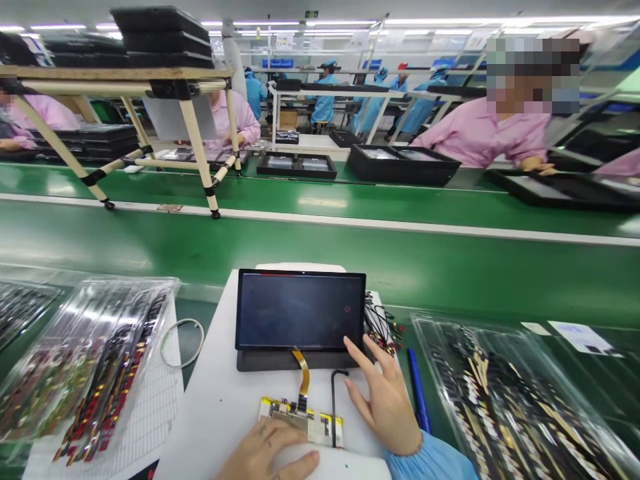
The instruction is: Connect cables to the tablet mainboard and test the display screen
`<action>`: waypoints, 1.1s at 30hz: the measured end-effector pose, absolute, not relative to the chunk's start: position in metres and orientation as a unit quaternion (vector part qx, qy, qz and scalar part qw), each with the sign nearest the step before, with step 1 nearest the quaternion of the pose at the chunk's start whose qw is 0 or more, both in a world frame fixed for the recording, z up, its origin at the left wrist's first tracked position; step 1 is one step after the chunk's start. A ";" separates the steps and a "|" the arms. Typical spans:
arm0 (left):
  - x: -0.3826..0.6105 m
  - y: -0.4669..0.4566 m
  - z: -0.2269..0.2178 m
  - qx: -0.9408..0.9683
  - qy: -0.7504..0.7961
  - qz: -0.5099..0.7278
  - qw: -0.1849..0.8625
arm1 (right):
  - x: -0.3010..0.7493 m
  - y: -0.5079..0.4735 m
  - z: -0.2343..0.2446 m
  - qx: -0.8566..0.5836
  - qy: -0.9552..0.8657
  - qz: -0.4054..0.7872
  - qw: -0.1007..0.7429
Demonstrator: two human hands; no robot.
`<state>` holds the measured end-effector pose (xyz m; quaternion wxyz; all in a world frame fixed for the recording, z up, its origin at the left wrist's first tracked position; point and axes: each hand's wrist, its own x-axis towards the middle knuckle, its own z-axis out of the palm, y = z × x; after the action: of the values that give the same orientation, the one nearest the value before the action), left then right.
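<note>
A dark display panel (300, 310) lies on a grey tray on the white mat (215, 393) in front of me. An orange flex cable (302, 373) runs from its lower edge to a small circuit board (305, 420). My right hand (385, 397) is open, fingers spread, with fingertips touching the panel's lower right corner. My left hand (265, 453) lies flat at the bottom edge, just below the circuit board, fingers stretched over a white object. A thin black cable (334, 400) runs between the hands.
Clear plastic trays of flex cables and parts sit at left (95, 367) and right (505, 393). A blue pen (417, 393) lies beside my right hand. A green conveyor belt (320, 253) runs beyond, with black trays (400, 163) and people in pink coats across it.
</note>
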<state>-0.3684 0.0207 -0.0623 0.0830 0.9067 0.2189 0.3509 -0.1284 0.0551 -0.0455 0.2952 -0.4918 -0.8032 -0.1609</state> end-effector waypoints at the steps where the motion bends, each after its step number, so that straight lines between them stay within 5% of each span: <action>1: -0.369 0.021 -0.062 0.907 0.217 0.350 0.086 | -0.127 0.054 -0.047 -0.491 -0.801 -0.155 0.306; 20: -0.372 0.027 -0.050 0.911 0.205 0.350 0.074 | -0.148 0.060 -0.033 -0.439 -0.827 -0.147 0.319; 27: -0.375 0.025 -0.050 0.920 0.206 0.328 0.057 | -0.136 0.054 -0.024 -0.477 -0.759 -0.036 0.442; 33: -0.375 0.022 -0.027 0.932 0.207 0.298 0.029 | -0.141 0.006 0.012 -0.384 -0.880 0.140 0.242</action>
<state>-0.3753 0.0223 -0.0271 0.0294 0.9316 0.2067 0.2977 -0.1405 0.0059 0.0124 0.2424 -0.3839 -0.8799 0.1399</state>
